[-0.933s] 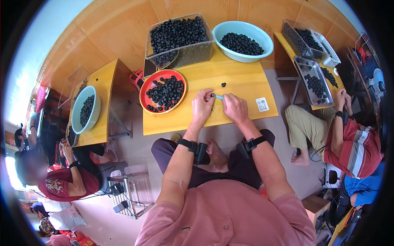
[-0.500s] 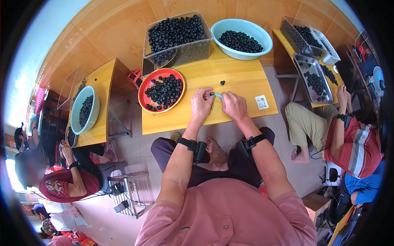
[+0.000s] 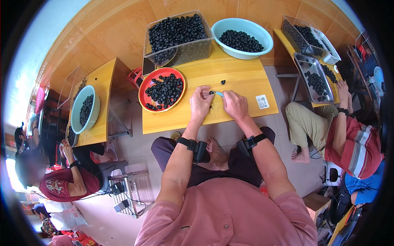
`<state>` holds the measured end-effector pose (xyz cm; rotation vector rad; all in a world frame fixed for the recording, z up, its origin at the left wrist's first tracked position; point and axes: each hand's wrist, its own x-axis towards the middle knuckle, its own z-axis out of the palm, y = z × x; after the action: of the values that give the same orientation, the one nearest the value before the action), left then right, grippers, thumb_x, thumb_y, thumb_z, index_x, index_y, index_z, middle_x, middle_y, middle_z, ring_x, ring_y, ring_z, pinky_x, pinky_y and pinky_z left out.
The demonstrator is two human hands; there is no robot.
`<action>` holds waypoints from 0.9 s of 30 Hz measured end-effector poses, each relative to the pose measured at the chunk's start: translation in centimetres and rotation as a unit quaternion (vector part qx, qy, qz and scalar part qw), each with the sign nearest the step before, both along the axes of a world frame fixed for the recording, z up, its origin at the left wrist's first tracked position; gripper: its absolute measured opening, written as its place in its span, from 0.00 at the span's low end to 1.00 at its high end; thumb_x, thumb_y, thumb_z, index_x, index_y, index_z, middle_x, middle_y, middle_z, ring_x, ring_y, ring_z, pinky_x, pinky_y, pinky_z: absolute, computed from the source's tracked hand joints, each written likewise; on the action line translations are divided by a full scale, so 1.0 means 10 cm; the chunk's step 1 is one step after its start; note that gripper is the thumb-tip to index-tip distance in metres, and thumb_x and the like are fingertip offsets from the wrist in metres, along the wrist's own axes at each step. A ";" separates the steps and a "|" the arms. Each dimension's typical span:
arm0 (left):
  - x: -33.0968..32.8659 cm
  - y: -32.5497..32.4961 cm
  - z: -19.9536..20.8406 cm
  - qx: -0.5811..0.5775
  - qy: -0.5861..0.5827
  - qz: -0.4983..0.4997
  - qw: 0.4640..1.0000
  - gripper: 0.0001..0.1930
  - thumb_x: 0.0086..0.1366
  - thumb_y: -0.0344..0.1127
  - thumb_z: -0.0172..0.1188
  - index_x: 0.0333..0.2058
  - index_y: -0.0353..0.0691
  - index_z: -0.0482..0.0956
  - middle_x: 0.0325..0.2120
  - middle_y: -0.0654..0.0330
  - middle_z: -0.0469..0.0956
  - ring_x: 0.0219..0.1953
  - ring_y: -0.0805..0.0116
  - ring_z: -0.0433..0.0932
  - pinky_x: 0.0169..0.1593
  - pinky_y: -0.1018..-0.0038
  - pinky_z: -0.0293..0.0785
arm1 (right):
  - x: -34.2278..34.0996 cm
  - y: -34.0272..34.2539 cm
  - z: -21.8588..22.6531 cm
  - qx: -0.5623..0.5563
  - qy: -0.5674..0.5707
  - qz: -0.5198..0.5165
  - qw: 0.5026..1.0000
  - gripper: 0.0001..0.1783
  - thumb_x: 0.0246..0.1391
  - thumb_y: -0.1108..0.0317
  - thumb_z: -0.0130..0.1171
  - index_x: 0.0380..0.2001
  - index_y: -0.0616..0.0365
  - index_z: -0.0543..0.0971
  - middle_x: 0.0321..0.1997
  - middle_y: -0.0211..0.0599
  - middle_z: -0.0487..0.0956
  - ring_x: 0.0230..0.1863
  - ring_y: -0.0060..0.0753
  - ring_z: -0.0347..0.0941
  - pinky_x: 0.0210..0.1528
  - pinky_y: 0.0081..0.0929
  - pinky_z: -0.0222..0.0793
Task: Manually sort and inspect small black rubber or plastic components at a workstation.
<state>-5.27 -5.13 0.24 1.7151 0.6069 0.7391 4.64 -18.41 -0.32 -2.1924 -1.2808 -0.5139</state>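
Two black straps (image 3: 257, 140) with small dark boxes on them circle the person's forearms. Beyond them, above the pale yellow wooden table (image 3: 242, 74), the left hand (image 3: 200, 101) has thumb and fingertips pinched together on a small black round piece (image 3: 211, 92). The right hand (image 3: 235, 104) is closed round a slim light-blue tool (image 3: 219, 94), whose end points at that piece (too small here to tell whether they touch). Dark crumbs (image 3: 211, 107) lie on the wood, near the left hand. A white rectangular label (image 3: 262, 102) lies to the right; to the left is a round red plate with a yellow rim (image 3: 144, 92), bearing many black round pieces (image 3: 166, 89). A lone black round bead (image 3: 223, 82) sits just past the hands. Farther back stand a clear rectangular plastic bin (image 3: 191, 54), heaped with similar pieces, and, beside it, a round light-blue plastic basin (image 3: 242, 55), partly filled. Orange-brown wall panels (image 3: 254, 9) rise behind.
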 end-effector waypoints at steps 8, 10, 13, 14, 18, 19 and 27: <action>0.01 0.01 -0.03 0.030 0.001 0.003 1.000 0.14 0.57 0.24 0.68 0.43 0.33 0.79 0.30 0.60 0.82 0.31 0.77 0.80 0.37 0.78 0.78 | -0.01 -0.01 0.02 0.003 -0.011 0.033 0.999 0.04 0.54 0.68 0.59 0.30 0.55 0.76 0.25 0.37 0.76 0.28 0.42 0.79 0.27 0.41 0.75; 0.01 0.01 -0.06 0.033 -0.001 0.002 0.999 0.15 0.57 0.24 0.68 0.43 0.33 0.79 0.31 0.60 0.82 0.31 0.77 0.80 0.36 0.78 0.78 | -0.01 0.00 0.01 0.007 -0.008 0.025 1.000 0.04 0.54 0.68 0.59 0.30 0.55 0.76 0.25 0.37 0.76 0.28 0.42 0.79 0.27 0.41 0.75; 0.00 0.02 -0.07 0.037 0.001 0.003 0.999 0.14 0.57 0.24 0.69 0.43 0.33 0.79 0.31 0.60 0.82 0.31 0.77 0.80 0.36 0.79 0.77 | 0.00 -0.01 -0.01 0.014 -0.008 0.012 1.000 0.04 0.53 0.68 0.60 0.30 0.55 0.76 0.25 0.37 0.76 0.28 0.43 0.78 0.28 0.41 0.75; 0.00 0.02 -0.07 0.037 0.005 0.007 0.999 0.14 0.57 0.24 0.69 0.42 0.33 0.80 0.30 0.61 0.81 0.31 0.78 0.79 0.36 0.79 0.77 | 0.00 -0.01 -0.01 0.018 -0.009 0.008 1.000 0.04 0.53 0.68 0.60 0.30 0.55 0.76 0.26 0.37 0.76 0.28 0.43 0.78 0.28 0.41 0.75; -0.01 0.03 -0.07 0.071 -0.004 0.034 0.997 0.13 0.57 0.25 0.70 0.41 0.34 0.81 0.29 0.63 0.79 0.30 0.79 0.77 0.35 0.79 0.75 | 0.00 -0.01 0.00 0.022 -0.008 0.007 1.000 0.05 0.53 0.68 0.60 0.30 0.55 0.75 0.25 0.37 0.76 0.28 0.42 0.78 0.28 0.41 0.75; -0.01 0.02 -0.06 0.056 -0.007 0.031 0.998 0.13 0.56 0.25 0.70 0.40 0.34 0.81 0.28 0.63 0.79 0.30 0.79 0.77 0.35 0.79 0.75 | 0.00 -0.01 0.00 0.024 -0.007 0.006 1.000 0.05 0.53 0.68 0.60 0.30 0.54 0.75 0.25 0.37 0.75 0.28 0.42 0.78 0.28 0.41 0.75; 0.00 -0.02 0.03 -0.003 -0.007 0.028 1.000 0.12 0.55 0.27 0.72 0.39 0.32 0.82 0.29 0.64 0.79 0.30 0.79 0.77 0.36 0.79 0.76 | 0.00 -0.02 0.02 0.029 -0.007 0.003 1.000 0.05 0.53 0.68 0.61 0.30 0.54 0.75 0.25 0.37 0.75 0.28 0.42 0.78 0.27 0.41 0.74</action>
<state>-5.29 -5.36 0.54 1.6921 0.6498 0.7883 4.68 -18.60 -0.16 -2.1391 -1.2638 -0.5570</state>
